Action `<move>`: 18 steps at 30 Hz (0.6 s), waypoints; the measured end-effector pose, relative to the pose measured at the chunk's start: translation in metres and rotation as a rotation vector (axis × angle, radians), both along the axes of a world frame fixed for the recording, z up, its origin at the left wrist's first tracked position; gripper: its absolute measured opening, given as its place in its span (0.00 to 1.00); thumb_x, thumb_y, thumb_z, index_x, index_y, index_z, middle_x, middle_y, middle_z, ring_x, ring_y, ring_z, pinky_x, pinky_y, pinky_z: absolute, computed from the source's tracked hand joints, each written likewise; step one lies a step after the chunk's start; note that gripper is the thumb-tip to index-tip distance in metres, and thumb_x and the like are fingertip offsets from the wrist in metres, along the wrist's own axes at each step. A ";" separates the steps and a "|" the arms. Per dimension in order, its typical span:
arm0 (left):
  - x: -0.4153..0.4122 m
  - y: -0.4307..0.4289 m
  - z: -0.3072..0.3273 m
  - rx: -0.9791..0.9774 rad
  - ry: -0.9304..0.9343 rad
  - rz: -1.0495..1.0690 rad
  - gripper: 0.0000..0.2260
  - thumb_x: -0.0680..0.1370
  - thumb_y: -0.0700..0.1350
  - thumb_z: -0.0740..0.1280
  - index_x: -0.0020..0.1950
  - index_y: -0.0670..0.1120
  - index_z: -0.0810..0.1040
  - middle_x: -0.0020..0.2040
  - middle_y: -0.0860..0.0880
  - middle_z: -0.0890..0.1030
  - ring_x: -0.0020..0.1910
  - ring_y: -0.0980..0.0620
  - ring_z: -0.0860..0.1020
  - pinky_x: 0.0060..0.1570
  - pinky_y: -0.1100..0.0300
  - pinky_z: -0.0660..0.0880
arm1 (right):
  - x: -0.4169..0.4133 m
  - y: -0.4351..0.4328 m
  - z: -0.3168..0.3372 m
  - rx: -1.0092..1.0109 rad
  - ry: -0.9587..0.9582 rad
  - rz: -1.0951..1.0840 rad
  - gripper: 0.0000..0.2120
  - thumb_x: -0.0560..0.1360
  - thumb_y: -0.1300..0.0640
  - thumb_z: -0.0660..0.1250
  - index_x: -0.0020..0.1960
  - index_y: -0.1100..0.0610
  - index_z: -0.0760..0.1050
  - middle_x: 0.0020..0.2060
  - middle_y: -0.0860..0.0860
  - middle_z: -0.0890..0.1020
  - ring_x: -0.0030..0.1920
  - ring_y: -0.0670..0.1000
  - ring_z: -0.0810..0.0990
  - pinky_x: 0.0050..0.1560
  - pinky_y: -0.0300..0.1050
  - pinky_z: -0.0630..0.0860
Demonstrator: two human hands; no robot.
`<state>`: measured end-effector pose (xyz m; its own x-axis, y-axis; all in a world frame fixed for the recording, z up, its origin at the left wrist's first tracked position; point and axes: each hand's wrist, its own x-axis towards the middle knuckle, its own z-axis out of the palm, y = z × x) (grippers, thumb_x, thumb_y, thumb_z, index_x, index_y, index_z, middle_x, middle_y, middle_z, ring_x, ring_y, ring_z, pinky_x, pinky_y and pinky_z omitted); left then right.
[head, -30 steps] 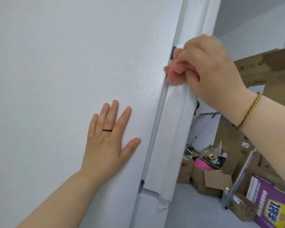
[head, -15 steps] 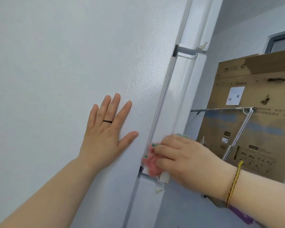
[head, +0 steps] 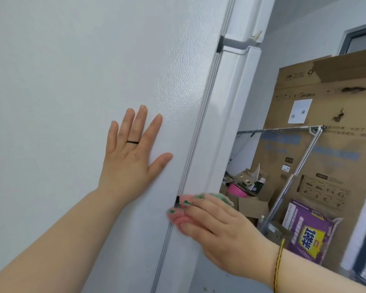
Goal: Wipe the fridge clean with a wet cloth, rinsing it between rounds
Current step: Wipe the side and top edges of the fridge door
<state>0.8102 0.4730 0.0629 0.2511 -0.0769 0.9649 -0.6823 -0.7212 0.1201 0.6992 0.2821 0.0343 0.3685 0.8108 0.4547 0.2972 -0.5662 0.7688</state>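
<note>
The white fridge's side panel [head: 72,81] fills the left of the view, and its door edge [head: 226,123] runs down the middle. My left hand [head: 131,157] lies flat on the side panel with fingers spread; it wears a dark ring. My right hand [head: 220,233] is low on the door edge, at the gap between the two doors. It holds a pink cloth [head: 185,199] against that edge. The cloth is blurred and mostly hidden under the fingers; a green bit shows above the hand.
To the right of the fridge a large cardboard box [head: 325,102] leans against the wall behind a metal rack [head: 300,166]. A purple detergent pack [head: 309,231] and several small open boxes [head: 247,187] crowd the floor there.
My right hand has wiped the cloth down the door edge, from the upper hinge gap to the lower gap and slightly past it. My left hand stayed flat on the side panel.
</note>
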 end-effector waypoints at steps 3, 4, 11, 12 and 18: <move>-0.002 -0.002 -0.007 -0.008 0.028 -0.007 0.29 0.77 0.64 0.42 0.72 0.49 0.53 0.73 0.45 0.56 0.71 0.45 0.48 0.68 0.62 0.33 | 0.005 -0.005 0.045 -0.151 0.017 0.031 0.13 0.76 0.63 0.52 0.57 0.55 0.70 0.51 0.51 0.82 0.57 0.52 0.74 0.67 0.46 0.65; -0.002 -0.001 -0.008 -0.008 0.034 -0.007 0.29 0.77 0.64 0.42 0.72 0.49 0.53 0.73 0.45 0.55 0.71 0.46 0.48 0.68 0.62 0.33 | 0.007 -0.007 0.066 -0.139 0.018 0.053 0.13 0.76 0.63 0.53 0.58 0.55 0.69 0.52 0.53 0.82 0.57 0.53 0.73 0.66 0.47 0.66; -0.001 0.002 -0.013 0.000 0.027 0.016 0.29 0.77 0.64 0.42 0.72 0.48 0.54 0.72 0.46 0.56 0.71 0.45 0.49 0.68 0.62 0.34 | 0.026 -0.005 0.086 0.279 -0.143 0.174 0.15 0.73 0.66 0.54 0.59 0.60 0.67 0.61 0.56 0.70 0.66 0.60 0.64 0.71 0.54 0.57; 0.000 0.002 -0.013 0.001 0.026 0.022 0.29 0.77 0.64 0.42 0.72 0.48 0.54 0.72 0.46 0.56 0.71 0.45 0.48 0.69 0.61 0.35 | 0.027 -0.005 0.067 0.259 -0.135 0.187 0.16 0.73 0.66 0.54 0.59 0.59 0.68 0.61 0.55 0.70 0.66 0.59 0.64 0.70 0.55 0.57; 0.001 0.006 -0.015 0.028 0.023 0.055 0.28 0.77 0.63 0.42 0.72 0.50 0.54 0.72 0.47 0.57 0.71 0.48 0.45 0.69 0.60 0.36 | 0.012 -0.024 0.053 -0.283 -0.051 0.007 0.12 0.77 0.60 0.52 0.58 0.54 0.69 0.60 0.51 0.77 0.67 0.54 0.66 0.73 0.47 0.56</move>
<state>0.8111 0.4789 0.0480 0.2776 -0.0894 0.9565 -0.6391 -0.7605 0.1144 0.7111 0.2585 0.0877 0.3453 0.9105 0.2274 0.2569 -0.3248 0.9102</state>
